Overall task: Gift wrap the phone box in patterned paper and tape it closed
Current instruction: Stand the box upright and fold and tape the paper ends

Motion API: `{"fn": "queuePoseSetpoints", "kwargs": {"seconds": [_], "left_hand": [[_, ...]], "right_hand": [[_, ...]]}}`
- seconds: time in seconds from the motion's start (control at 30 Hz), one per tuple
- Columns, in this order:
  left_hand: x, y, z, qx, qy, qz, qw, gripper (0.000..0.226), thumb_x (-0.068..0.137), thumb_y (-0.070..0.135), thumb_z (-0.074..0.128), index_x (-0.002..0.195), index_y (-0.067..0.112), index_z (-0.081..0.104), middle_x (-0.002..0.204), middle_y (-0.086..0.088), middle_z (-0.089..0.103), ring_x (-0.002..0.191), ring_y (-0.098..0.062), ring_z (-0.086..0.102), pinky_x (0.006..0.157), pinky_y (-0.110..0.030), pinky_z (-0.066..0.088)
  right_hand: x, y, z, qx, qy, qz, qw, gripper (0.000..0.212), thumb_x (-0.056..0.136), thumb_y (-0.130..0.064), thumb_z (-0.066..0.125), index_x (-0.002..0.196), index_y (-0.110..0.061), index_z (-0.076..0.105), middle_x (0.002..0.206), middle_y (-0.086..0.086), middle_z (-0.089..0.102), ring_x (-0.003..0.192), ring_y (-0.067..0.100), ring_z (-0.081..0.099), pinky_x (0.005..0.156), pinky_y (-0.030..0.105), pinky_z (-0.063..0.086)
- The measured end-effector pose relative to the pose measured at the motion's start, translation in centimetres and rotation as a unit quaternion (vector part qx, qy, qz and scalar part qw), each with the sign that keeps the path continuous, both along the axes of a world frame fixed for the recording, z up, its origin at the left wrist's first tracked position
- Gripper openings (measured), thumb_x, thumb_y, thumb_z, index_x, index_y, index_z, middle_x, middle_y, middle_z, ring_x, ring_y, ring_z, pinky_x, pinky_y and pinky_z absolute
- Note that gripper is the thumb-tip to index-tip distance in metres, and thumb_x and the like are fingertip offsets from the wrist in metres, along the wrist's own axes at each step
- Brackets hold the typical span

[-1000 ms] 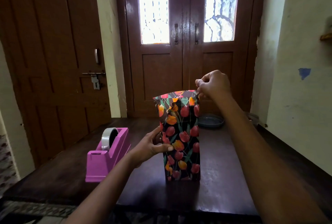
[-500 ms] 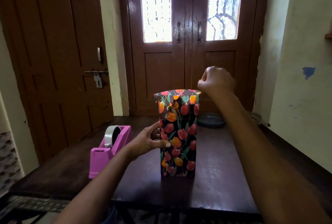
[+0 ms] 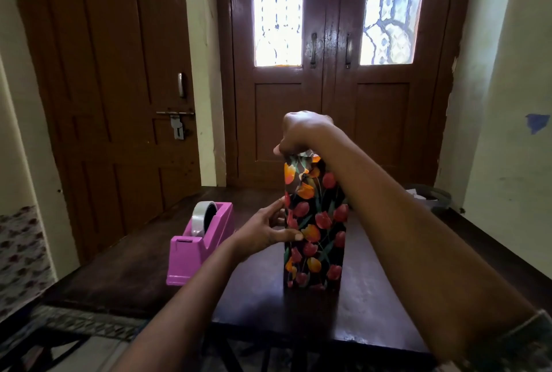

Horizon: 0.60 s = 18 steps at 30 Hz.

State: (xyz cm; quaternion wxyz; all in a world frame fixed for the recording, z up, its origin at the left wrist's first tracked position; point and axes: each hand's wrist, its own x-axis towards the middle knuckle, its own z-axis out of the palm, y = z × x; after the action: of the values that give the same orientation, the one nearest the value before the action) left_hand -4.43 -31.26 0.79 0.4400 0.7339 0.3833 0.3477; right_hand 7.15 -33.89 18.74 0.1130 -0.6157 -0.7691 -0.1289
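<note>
while it stands upright on the dark wooden bench (image 3: 268, 309), the phone box (image 3: 315, 222) sits at the centre of the view with its long axis vertical. its sides are already sheathed in patterned paper (image 3: 318, 255), glossy black printed with red and orange tulips. the left hand (image 3: 265, 233) meets it from 9 o'clock at mid-height, with the thumb across the near face and the fingers round the left edge, gripping it steady. the right hand (image 3: 301, 133) sits at 12 o'clock on the top end, curled down over the loose paper and pinching it, its fingertips hidden. being nearer the unsealed end, it will likely do the folding. a pink plastic tape dispenser (image 3: 198, 247) holding a grey roll stands at 9 o'clock, just past the left hand and apart from the box. the paper looks thin and easily creased, and the box looks rigid and square-edged.
</note>
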Motion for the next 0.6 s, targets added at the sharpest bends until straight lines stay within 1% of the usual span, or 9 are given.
{"fn": "queuePoseSetpoints", "kwargs": {"seconds": [0.07, 0.1, 0.17, 0.23, 0.3, 0.37, 0.47, 0.53, 0.6], "left_hand": [[0.3, 0.2, 0.2, 0.004, -0.001, -0.004, 1.000, 0.075, 0.078, 0.020, 0.074, 0.139, 0.041, 0.034, 0.127, 0.002, 0.056, 0.118, -0.012, 0.053, 0.084, -0.021, 0.048], [0.4, 0.3, 0.2, 0.005, -0.002, -0.007, 1.000, 0.076, 0.079, 0.019, 0.073, 0.140, 0.040, 0.033, 0.127, 0.000, 0.057, 0.117, -0.012, 0.054, 0.083, -0.020, 0.049], [0.3, 0.5, 0.2, 0.007, -0.004, -0.015, 1.000, 0.075, 0.080, 0.017, 0.072, 0.140, 0.038, 0.034, 0.126, -0.001, 0.057, 0.115, -0.012, 0.055, 0.080, -0.019, 0.051], [0.0, 0.6, 0.0, 0.005, -0.009, -0.016, 1.000, 0.074, 0.080, 0.017, 0.072, 0.139, 0.040, 0.034, 0.126, 0.000, 0.057, 0.116, -0.010, 0.055, 0.081, -0.019, 0.051], [-0.1, 0.6, -0.1, -0.001, -0.015, -0.015, 1.000, 0.074, 0.079, 0.018, 0.073, 0.138, 0.041, 0.035, 0.127, 0.000, 0.056, 0.118, -0.011, 0.053, 0.085, -0.023, 0.050], [0.0, 0.4, -0.1, 0.000, -0.018, -0.015, 1.000, 0.073, 0.079, 0.018, 0.073, 0.137, 0.043, 0.036, 0.127, 0.000, 0.056, 0.118, -0.012, 0.053, 0.086, -0.023, 0.050], [0.1, 0.2, 0.0, 0.009, -0.017, -0.010, 1.000, 0.068, 0.079, 0.018, 0.072, 0.131, 0.047, 0.037, 0.126, 0.001, 0.056, 0.116, -0.010, 0.053, 0.082, -0.020, 0.049], [0.0, 0.0, -0.1, 0.008, -0.023, -0.011, 1.000, 0.068, 0.079, 0.019, 0.072, 0.131, 0.047, 0.038, 0.126, 0.000, 0.055, 0.118, -0.012, 0.052, 0.084, -0.021, 0.048], [-0.1, -0.2, -0.1, 0.007, -0.022, -0.012, 1.000, 0.069, 0.079, 0.019, 0.072, 0.133, 0.045, 0.036, 0.127, 0.002, 0.055, 0.118, -0.011, 0.051, 0.083, -0.020, 0.047]], "right_hand": [[0.7, 0.2, -0.4, -0.004, 0.014, 0.007, 1.000, 0.020, 0.090, -0.040, 0.056, 0.089, -0.020, 0.052, 0.104, 0.001, 0.057, 0.101, 0.020, 0.053, 0.074, 0.031, 0.035], [1.1, 0.2, -0.6, -0.003, 0.021, 0.006, 1.000, 0.023, 0.093, -0.040, 0.051, 0.095, -0.018, 0.055, 0.111, 0.003, 0.058, 0.108, 0.021, 0.053, 0.076, 0.031, 0.034], [2.0, -0.2, -0.4, 0.007, 0.044, -0.003, 0.999, 0.037, 0.096, -0.044, 0.041, 0.109, -0.013, 0.058, 0.120, 0.007, 0.058, 0.110, 0.023, 0.053, 0.078, 0.031, 0.034], [2.8, -0.5, 0.7, 0.007, 0.086, 0.013, 0.996, 0.052, 0.094, -0.055, 0.037, 0.099, -0.012, 0.065, 0.105, 0.006, 0.064, 0.097, 0.021, 0.057, 0.077, 0.031, 0.038], [3.0, -1.0, 1.5, -0.049, 0.129, 0.048, 0.989, 0.063, 0.085, -0.067, 0.039, 0.083, -0.012, 0.070, 0.081, 0.001, 0.066, 0.082, 0.016, 0.060, 0.076, 0.031, 0.043], [2.6, -1.3, 1.3, -0.075, 0.094, 0.066, 0.991, 0.057, 0.077, -0.068, 0.052, 0.077, -0.014, 0.069, 0.073, -0.002, 0.064, 0.077, 0.015, 0.060, 0.072, 0.030, 0.045], [2.1, -0.7, -0.2, -0.026, 0.058, 0.044, 0.997, 0.032, 0.076, -0.052, 0.068, 0.070, -0.021, 0.059, 0.084, -0.002, 0.061, 0.088, 0.016, 0.058, 0.072, 0.029, 0.045], [2.2, -0.4, -0.7, -0.017, 0.091, 0.058, 0.994, 0.025, 0.081, -0.040, 0.065, 0.067, -0.020, 0.058, 0.084, -0.001, 0.059, 0.084, 0.017, 0.057, 0.072, 0.030, 0.044], [2.6, -0.7, -0.2, -0.002, 0.173, 0.086, 0.981, 0.028, 0.089, -0.030, 0.055, 0.081, -0.007, 0.067, 0.076, 0.003, 0.056, 0.069, 0.017, 0.052, 0.068, 0.028, 0.041]]}}
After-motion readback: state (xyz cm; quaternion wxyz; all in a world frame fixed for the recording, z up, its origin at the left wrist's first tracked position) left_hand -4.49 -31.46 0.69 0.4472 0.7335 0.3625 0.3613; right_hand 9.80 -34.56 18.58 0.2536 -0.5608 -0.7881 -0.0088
